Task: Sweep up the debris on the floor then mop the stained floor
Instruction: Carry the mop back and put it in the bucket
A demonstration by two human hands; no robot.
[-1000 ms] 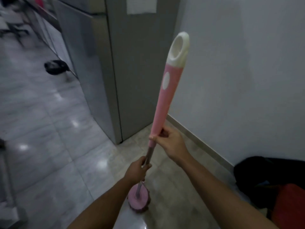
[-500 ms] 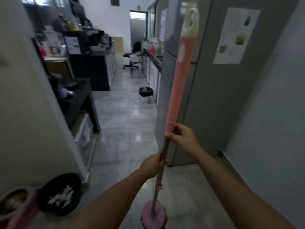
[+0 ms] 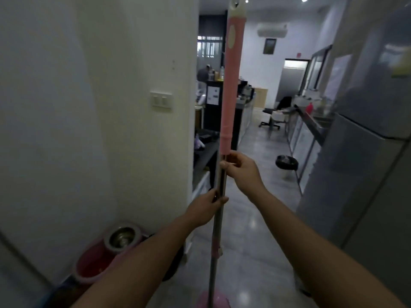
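Note:
I hold a mop point(image 3: 230, 90) upright in front of me; it has a long pink grip, a cream cap at the top and a metal shaft below. My right hand point(image 3: 241, 172) is closed around the shaft just under the pink grip. My left hand point(image 3: 205, 207) grips the shaft a little lower. The pink mop head point(image 3: 212, 300) is at the bottom edge of the view, mostly cut off. A pink spin mop bucket point(image 3: 106, 256) with a steel basket stands on the floor at the lower left against the white wall.
A white wall point(image 3: 89, 107) with a light switch point(image 3: 162, 101) fills the left. A grey fridge point(image 3: 367, 152) stands on the right. A corridor of glossy grey tiles point(image 3: 255, 207) runs ahead past a black bin point(image 3: 287, 163), counters and an office chair point(image 3: 272, 121).
The view has swung left from the corner by the fridge to the corridor and white wall. The mop stands more upright now, and the bucket has come into view. Both hands keep their grip.

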